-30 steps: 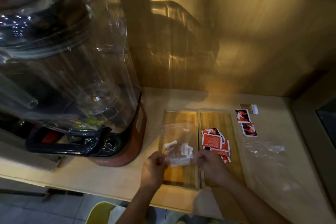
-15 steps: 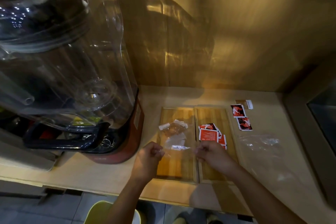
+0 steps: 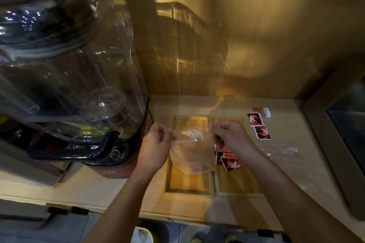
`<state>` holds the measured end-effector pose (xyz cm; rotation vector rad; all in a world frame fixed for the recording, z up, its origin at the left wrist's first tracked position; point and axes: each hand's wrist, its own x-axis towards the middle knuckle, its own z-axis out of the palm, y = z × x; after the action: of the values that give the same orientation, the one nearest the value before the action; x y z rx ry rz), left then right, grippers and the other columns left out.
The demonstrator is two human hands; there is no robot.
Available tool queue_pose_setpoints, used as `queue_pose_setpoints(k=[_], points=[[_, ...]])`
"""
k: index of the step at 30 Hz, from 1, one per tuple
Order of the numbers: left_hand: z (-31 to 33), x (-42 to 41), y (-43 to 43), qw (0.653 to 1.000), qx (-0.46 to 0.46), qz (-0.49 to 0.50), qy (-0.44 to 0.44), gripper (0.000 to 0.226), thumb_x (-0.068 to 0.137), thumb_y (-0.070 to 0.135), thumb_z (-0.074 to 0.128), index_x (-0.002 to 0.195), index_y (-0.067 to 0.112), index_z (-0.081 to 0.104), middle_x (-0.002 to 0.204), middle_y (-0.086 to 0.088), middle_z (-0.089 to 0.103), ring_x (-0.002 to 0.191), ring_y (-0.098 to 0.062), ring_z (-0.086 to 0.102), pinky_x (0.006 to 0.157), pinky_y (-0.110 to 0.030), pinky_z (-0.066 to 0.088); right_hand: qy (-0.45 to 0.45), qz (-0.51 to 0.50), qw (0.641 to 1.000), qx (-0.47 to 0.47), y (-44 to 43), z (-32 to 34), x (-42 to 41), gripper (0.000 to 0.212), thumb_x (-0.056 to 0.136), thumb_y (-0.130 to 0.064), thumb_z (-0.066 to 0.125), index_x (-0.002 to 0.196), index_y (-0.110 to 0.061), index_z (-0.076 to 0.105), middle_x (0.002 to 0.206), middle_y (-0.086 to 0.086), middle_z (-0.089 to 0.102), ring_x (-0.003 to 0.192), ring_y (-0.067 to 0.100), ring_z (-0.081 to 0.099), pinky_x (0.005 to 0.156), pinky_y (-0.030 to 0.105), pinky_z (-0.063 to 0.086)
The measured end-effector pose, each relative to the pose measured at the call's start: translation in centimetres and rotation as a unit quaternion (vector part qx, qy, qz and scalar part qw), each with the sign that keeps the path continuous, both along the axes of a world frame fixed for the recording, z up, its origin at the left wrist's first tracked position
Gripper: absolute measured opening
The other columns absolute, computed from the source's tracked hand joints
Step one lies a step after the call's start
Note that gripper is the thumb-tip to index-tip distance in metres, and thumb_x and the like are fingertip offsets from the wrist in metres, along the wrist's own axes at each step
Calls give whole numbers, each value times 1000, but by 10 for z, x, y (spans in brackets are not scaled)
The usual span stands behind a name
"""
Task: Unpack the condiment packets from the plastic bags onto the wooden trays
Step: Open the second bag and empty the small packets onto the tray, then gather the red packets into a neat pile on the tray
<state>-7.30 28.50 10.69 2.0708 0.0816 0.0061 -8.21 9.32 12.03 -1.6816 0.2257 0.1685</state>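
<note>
My left hand (image 3: 156, 142) and my right hand (image 3: 227, 132) each pinch one side of a clear plastic bag (image 3: 191, 152), held up over the left wooden tray (image 3: 188, 180). Pale packets show dimly through the bag near its top. The right wooden tray (image 3: 237, 181) holds a small pile of red packets (image 3: 227, 159), partly hidden under my right wrist. Two more red packets (image 3: 258, 126) lie on the counter right of the trays.
A big blender with a clear cover (image 3: 65, 65) stands close on the left. An empty clear bag (image 3: 280, 150) lies on the counter to the right, and a small white-and-brown packet (image 3: 263, 111) lies near the wall. A wooden wall rises behind.
Both hands have lifted the clear bag higher and farther back over the left tray. The bag now hangs stretched between them. The pale packets on the left tray are no longer clearly seen.
</note>
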Motion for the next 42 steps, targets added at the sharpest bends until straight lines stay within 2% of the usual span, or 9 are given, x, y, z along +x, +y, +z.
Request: queue_pose_setpoints(k=[7, 10, 15, 22, 27, 31, 33, 36, 42], points=[[8, 1, -3, 1000, 19, 9, -9, 16, 92, 22, 53, 85, 9, 57, 66, 9, 63, 65, -1, 60, 53, -5, 43, 14, -18, 1000, -5, -1, 1, -4, 34, 87, -19, 58, 55, -10, 52, 49, 2, 52, 36, 9, 44, 45, 23, 38], [10, -1, -6, 1000, 6, 3, -4, 16, 92, 23, 53, 82, 11, 56, 69, 6, 66, 70, -6, 64, 59, -14, 45, 16, -23, 1000, -6, -5, 3, -6, 35, 87, -20, 58, 54, -11, 52, 46, -1, 52, 36, 9, 44, 43, 21, 38], [17, -2, -17, 1000, 14, 2, -17, 17, 92, 23, 53, 85, 8, 59, 68, 7, 66, 63, 6, 62, 55, -8, 45, -6, -35, 999, -14, -16, 10, -8, 35, 87, -20, 58, 54, -10, 53, 45, -1, 53, 36, 10, 45, 41, 19, 39], [41, -1, -64, 997, -11, -69, -43, 12, 87, 21, 60, 79, 15, 65, 80, 2, 65, 77, -18, 62, 70, -35, 51, -66, -104, 992, -42, -63, 34, -23, 31, 88, -18, 58, 60, -5, 54, 53, 3, 53, 39, 7, 45, 43, 18, 38], [46, 3, -118, 988, -89, -125, -24, 10, 86, 10, 61, 77, 10, 64, 74, -2, 64, 65, -14, 60, 56, -23, 51, -74, -188, 978, -55, -112, 41, -44, 24, 87, -19, 59, 73, 1, 62, 56, 4, 57, 43, 9, 48, 44, 21, 39], [24, -2, -168, 977, -109, -176, -44, 21, 85, 7, 63, 69, 20, 56, 80, -12, 65, 74, -18, 60, 68, -21, 47, -73, -256, 961, -79, -152, 29, -59, 12, 85, -11, 62, 74, -6, 64, 66, 8, 62, 49, 11, 55, 47, 24, 42], [6, -10, -188, 971, -88, -210, -78, 29, 82, 2, 64, 67, 25, 54, 84, -9, 62, 74, -7, 55, 66, -8, 42, -55, -277, 953, -114, -173, 14, -70, 9, 83, -8, 63, 75, -6, 64, 66, 7, 61, 55, 13, 55, 50, 22, 42], [-35, -27, -209, 956, -7, -279, -93, 19, 81, -1, 60, 74, 17, 58, 87, -2, 60, 81, -3, 54, 72, -6, 39, -3, -251, 942, -221, -202, -20, -93, 9, 81, -4, 65, 72, -6, 64, 64, 6, 62, 57, 7, 56, 50, 13, 39], [-106, -62, -228, 885, 249, -393, -29, 13, 75, 16, 50, 77, 13, 62, 87, -10, 65, 85, -28, 61, 73, -35, 43, 185, -106, 916, -341, -222, -98, -138, 29, 79, -8, 53, 57, -25, 47, 69, 3, 61, 73, 21, 61, 61, 28, 46]])
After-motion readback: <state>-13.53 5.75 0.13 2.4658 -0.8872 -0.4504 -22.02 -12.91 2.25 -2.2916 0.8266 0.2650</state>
